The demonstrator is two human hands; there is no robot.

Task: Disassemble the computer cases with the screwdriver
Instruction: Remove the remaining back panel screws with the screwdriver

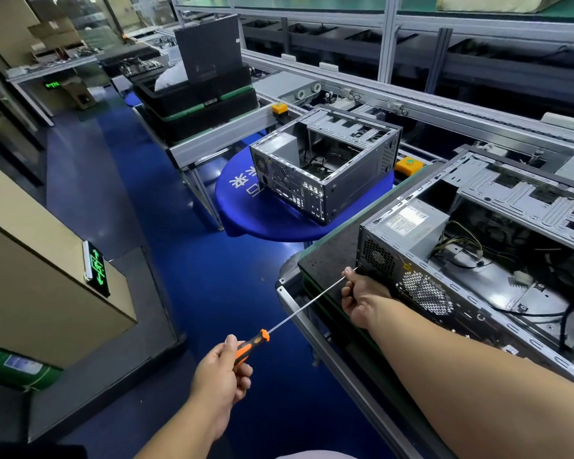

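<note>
An open grey computer case [471,260] lies on its side on the workbench at the right, its rear panel facing me. A long screwdriver [305,304] with an orange and black handle points its tip at the rear panel's upper left corner. My left hand [222,369] grips the handle at the bottom centre. My right hand [362,299] pinches the metal shaft close to the tip, right beside the case. A second open computer case [325,167] sits on a blue round stool [265,213] farther back.
A conveyor line with aluminium rails [411,104] runs along the back. Stacked black trays [196,97] and a dark case panel [209,48] stand at the upper left. Yellow button boxes [408,165] sit on the frame. Blue floor [186,276] lies to the left.
</note>
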